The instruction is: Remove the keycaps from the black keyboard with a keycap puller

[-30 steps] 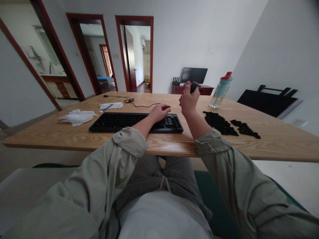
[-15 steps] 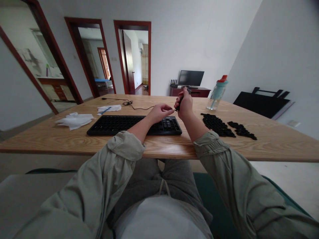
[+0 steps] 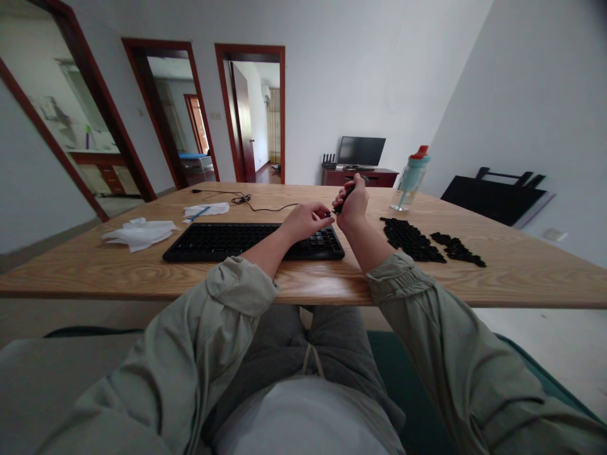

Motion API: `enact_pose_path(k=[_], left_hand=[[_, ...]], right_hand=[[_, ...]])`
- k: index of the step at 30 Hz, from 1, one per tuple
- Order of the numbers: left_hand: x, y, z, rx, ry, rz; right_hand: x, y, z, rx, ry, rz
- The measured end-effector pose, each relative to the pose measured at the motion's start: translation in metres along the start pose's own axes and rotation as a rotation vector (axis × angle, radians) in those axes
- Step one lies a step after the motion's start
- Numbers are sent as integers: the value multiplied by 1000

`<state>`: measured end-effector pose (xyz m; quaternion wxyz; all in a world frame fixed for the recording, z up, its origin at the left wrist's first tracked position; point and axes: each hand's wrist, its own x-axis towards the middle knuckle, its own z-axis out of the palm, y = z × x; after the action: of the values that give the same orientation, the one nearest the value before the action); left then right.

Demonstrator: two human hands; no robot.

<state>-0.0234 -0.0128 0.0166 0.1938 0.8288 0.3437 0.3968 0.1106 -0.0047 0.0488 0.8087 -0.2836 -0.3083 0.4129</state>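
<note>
Above the keyboard's [image 3: 251, 241] right end: small black tool [image 3: 345, 195] gripped in closed right hand [image 3: 351, 205], left hand [image 3: 307, 220] pinching at its tip (probably light, stiff; best held by the handle).

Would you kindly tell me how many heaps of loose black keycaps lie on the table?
2: a larger heap right of the keyboard, and a smaller heap beside it, farther right.

Legible text, labels, brands, numbers: I find none. Keyboard [image 3: 251, 240] key legends too small to read; water bottle [image 3: 408, 178] and monitor [image 3: 361, 151] show me no readable marking.
</note>
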Motion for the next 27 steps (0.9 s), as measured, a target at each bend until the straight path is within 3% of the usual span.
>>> enact_pose_path(k=[8,16,27], left_hand=[[-2,4,-4,151,28,63],[-2,4,-6,2,58,26],[-1,-2,-6,49,54,32]], right_hand=[[2,1,-2,1,-36,59],[1,-2,-3,33,-32,98],[0,-3,-3,84,-40,141]])
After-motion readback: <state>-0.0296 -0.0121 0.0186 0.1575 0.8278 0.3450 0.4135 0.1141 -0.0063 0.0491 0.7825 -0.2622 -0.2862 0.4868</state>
